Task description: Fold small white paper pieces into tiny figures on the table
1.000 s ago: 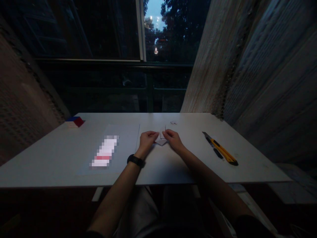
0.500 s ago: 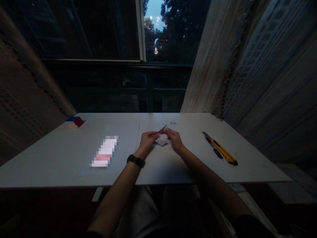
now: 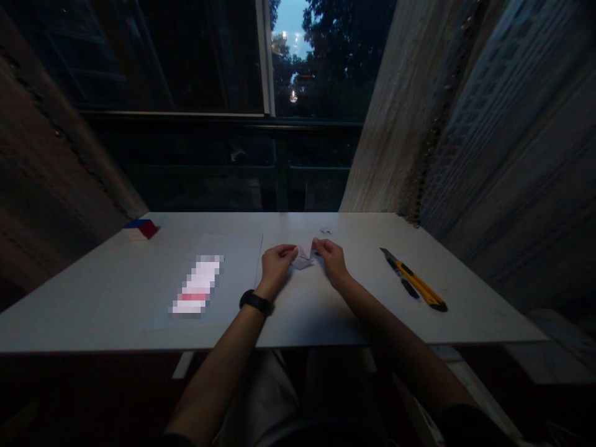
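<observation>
Between my two hands is a small piece of folded white paper (image 3: 303,258), with creased, pointed flaps. My left hand (image 3: 278,261) pinches its left side between thumb and fingers; a black band (image 3: 256,302) is round that wrist. On the opposite side, my right hand (image 3: 329,256) grips the paper's right flap with its fingertips. The paper is held just above the white table (image 3: 307,316), or on it; I cannot tell which. Part of its edges is hidden behind my fingers.
A yellow utility knife (image 3: 419,282) and a smaller dark knife (image 3: 405,282) lie at the right. At the left are a flat white sheet (image 3: 242,261), a blurred-out bright rectangle (image 3: 198,282) and a coloured cube (image 3: 140,229). A small thin scrap (image 3: 326,231) lies beyond my hands.
The folded paper has changed shape: its upright flap is lower and the body looks narrower. My right hand has shifted slightly, and both hands still hold the paper.
</observation>
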